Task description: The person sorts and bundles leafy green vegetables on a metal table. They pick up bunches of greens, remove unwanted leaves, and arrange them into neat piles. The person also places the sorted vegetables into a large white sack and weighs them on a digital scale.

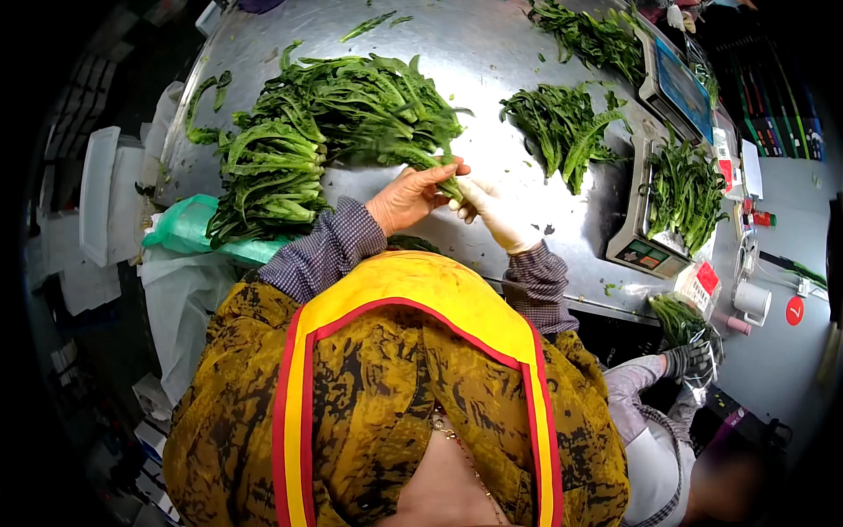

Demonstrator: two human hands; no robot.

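My bare left hand (413,196) grips the stem end of a long-leafed green, apparently a narrow-leaf lettuce (425,159), whose leaves are blurred and point away to the upper left. My right hand (497,214), in a thin whitish glove, has its thumb and fingers at the cut end of the same stem. Just beyond my hands lies a large pile of these greens (375,99). Left of it, more heads (273,178) are stacked with their stems toward the right, partly over green plastic (188,224). A smaller bunch (563,128) rests to the right.
A metal table (474,39) bears scattered leaf scraps. Along its right side stand two scales, the nearer scale (649,253) loaded with greens (685,194), the farther scale (678,89) beside another bunch (593,39). At lower right, a co-worker's gloved hand (688,361) holds bagged greens (678,319).
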